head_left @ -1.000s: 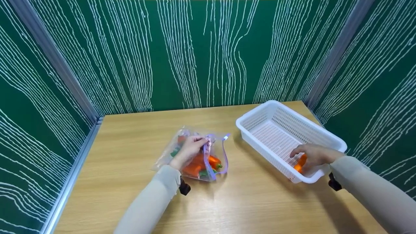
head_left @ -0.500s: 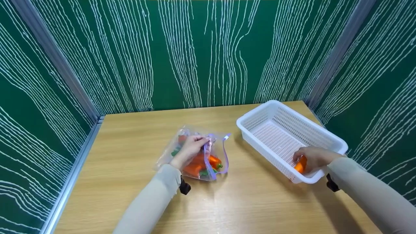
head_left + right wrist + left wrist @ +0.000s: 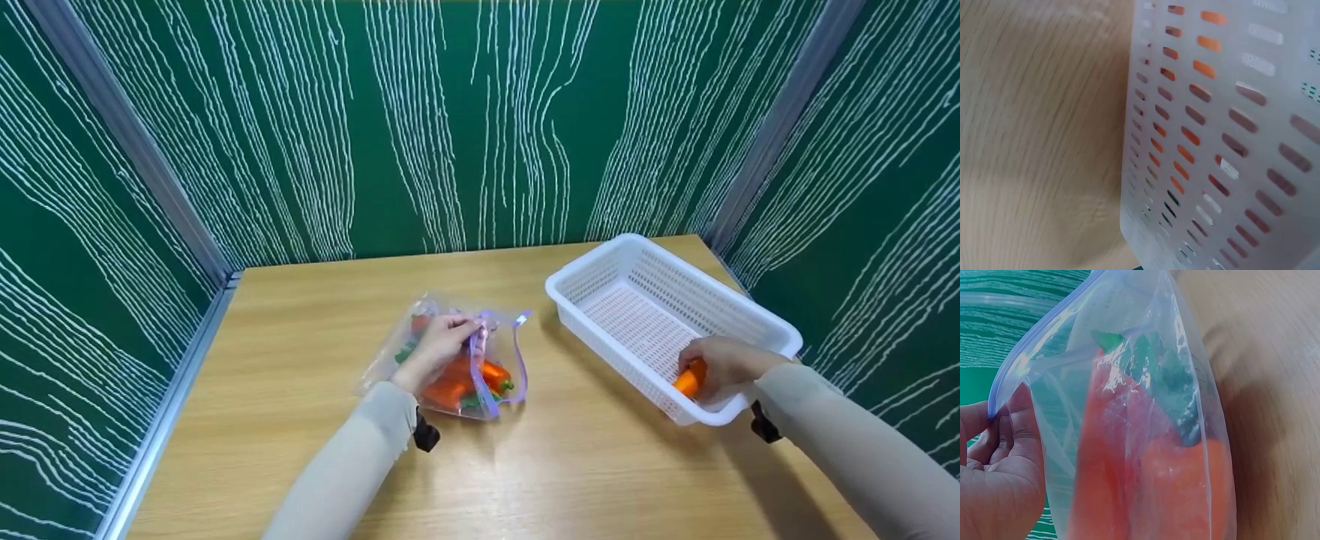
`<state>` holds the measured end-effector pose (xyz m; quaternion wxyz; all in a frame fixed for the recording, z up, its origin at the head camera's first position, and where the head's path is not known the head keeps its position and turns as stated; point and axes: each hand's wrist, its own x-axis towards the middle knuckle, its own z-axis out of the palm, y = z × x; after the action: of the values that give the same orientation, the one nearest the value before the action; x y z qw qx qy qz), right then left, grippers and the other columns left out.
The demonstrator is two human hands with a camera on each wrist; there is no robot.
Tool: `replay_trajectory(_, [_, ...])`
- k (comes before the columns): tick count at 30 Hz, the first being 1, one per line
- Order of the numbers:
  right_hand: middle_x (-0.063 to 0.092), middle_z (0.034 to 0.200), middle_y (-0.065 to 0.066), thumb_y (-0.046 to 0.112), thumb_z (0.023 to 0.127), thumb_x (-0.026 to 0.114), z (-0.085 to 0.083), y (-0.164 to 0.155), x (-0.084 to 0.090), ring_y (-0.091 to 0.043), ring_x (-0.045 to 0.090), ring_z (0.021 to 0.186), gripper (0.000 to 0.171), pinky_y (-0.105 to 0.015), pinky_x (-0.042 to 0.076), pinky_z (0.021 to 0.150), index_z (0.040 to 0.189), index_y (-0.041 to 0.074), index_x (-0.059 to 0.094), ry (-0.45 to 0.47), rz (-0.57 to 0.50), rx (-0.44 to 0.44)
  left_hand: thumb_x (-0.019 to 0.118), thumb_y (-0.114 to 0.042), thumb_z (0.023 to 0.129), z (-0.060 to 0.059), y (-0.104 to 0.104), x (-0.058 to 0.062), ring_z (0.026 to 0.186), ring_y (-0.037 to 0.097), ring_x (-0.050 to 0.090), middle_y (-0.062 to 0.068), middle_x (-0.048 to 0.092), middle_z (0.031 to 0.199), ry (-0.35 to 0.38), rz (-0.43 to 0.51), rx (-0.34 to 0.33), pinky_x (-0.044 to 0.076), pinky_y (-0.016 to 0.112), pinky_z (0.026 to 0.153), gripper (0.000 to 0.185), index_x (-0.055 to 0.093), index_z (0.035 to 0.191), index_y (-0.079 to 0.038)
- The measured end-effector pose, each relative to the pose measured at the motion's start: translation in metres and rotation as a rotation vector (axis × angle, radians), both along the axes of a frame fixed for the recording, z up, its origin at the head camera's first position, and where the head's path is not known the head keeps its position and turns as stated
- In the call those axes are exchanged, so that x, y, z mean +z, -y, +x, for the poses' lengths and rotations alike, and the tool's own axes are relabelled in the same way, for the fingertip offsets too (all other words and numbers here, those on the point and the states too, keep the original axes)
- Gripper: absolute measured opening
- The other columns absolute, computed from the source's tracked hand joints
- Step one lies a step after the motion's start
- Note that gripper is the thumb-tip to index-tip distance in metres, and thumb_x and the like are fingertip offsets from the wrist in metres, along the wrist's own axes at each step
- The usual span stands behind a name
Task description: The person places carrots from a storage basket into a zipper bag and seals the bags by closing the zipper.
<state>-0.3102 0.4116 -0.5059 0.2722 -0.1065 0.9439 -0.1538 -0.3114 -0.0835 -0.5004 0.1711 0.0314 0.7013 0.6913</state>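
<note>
My left hand [image 3: 437,346] pinches the purple zip edge of a clear zip bag [image 3: 1055,365], holding its mouth apart toward the right. Inside the bag lie several orange and red vegetables with green tops; an orange pepper [image 3: 495,375] shows near the mouth. My right hand [image 3: 724,362] reaches down into the near end of a white plastic basket [image 3: 600,330], fingers curled round another orange pepper [image 3: 688,380]. Through the slots of the basket wall in the right wrist view, bits of orange, green and the hand show; the grip itself is hidden there.
The bag and basket stand apart on a wooden table [image 3: 300,450]. The basket's raised rim surrounds my right hand. Green panels with white wavy lines [image 3: 465,135] and grey metal posts [image 3: 135,135] enclose the back and sides.
My right hand's fingers have curled in round the orange pepper, and the pepper has tilted and shifted slightly left. My left hand keeps its hold on the zip bag.
</note>
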Motion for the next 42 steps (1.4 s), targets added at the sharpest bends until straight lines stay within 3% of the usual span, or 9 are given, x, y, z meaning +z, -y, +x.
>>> replay_trajectory(7, [0.066, 0.129, -0.014, 0.005, 0.087, 0.089, -0.003, 0.005, 0.011, -0.041, 0.053, 0.118, 0.042, -0.077, 0.039, 0.112, 0.125, 0.018, 0.078, -0.068, -0.032, 0.015, 0.055, -0.019, 0.115, -0.001, -0.002, -0.001, 0.08, 0.011, 0.065, 0.0, 0.068, 0.094, -0.044, 0.002, 0.022, 0.056, 0.022, 0.08, 0.035, 0.072, 0.129, 0.009])
replay_trajectory(10, [0.067, 0.13, -0.018, -0.004, 0.087, 0.084, -0.006, 0.005, 0.013, -0.042, 0.054, 0.116, 0.042, -0.075, 0.042, 0.111, 0.123, 0.017, 0.079, -0.109, -0.024, 0.041, 0.056, -0.017, 0.115, -0.001, -0.003, -0.001, 0.077, 0.01, 0.064, -0.001, 0.068, 0.091, -0.058, 0.009, 0.026, 0.056, 0.021, 0.076, 0.032, 0.073, 0.125, 0.009])
replay_trajectory(14, [0.069, 0.129, -0.019, -0.01, 0.085, 0.081, -0.008, 0.005, 0.015, -0.042, 0.056, 0.114, 0.045, -0.074, 0.044, 0.112, 0.122, 0.015, 0.079, -0.152, -0.031, 0.07, 0.058, -0.017, 0.114, -0.002, -0.003, -0.001, 0.082, 0.013, 0.063, -0.001, 0.067, 0.092, -0.073, -0.017, 0.026, 0.057, 0.029, 0.086, 0.031, 0.075, 0.123, 0.008])
replay_trajectory(18, [0.071, 0.131, -0.016, -0.005, 0.087, 0.084, -0.007, 0.005, 0.019, -0.042, 0.057, 0.116, 0.045, -0.08, 0.037, 0.116, 0.128, 0.013, 0.078, -0.155, -0.068, 0.062, 0.059, -0.02, 0.114, -0.001, -0.002, 0.001, 0.089, 0.017, 0.062, 0.0, 0.066, 0.098, -0.068, -0.049, 0.033, 0.055, 0.038, 0.095, 0.032, 0.075, 0.126, 0.005])
replay_trajectory(27, [0.071, 0.129, -0.015, 0.001, 0.089, 0.086, -0.005, 0.007, 0.027, -0.04, 0.056, 0.117, 0.044, -0.08, 0.036, 0.116, 0.131, 0.013, 0.077, -0.163, -0.128, 0.016, 0.061, -0.024, 0.113, -0.002, -0.002, 0.001, 0.092, 0.017, 0.061, 0.001, 0.066, 0.101, -0.045, -0.101, 0.062, 0.053, 0.031, 0.09, 0.028, 0.079, 0.124, -0.005])
replay_trajectory(37, [0.075, 0.125, -0.014, 0.007, 0.093, 0.085, -0.007, 0.008, 0.031, -0.034, 0.061, 0.11, 0.039, -0.074, 0.044, 0.115, 0.131, 0.007, 0.077, -0.2, -0.174, 0.043, 0.06, -0.027, 0.113, 0.001, -0.002, 0.002, 0.093, 0.017, 0.063, 0.002, 0.068, 0.102, -0.026, -0.1, 0.05, 0.053, 0.032, 0.093, 0.031, 0.078, 0.127, -0.005])
replay_trajectory(42, [0.075, 0.122, -0.015, 0.01, 0.094, 0.085, -0.009, 0.01, 0.031, -0.032, 0.061, 0.107, 0.038, -0.072, 0.047, 0.111, 0.13, 0.005, 0.076, -0.231, -0.186, 0.043, 0.059, -0.023, 0.114, 0.001, -0.002, 0.003, 0.087, 0.016, 0.063, 0.0, 0.066, 0.095, -0.046, -0.07, 0.037, 0.054, 0.033, 0.089, 0.033, 0.076, 0.124, 0.003])
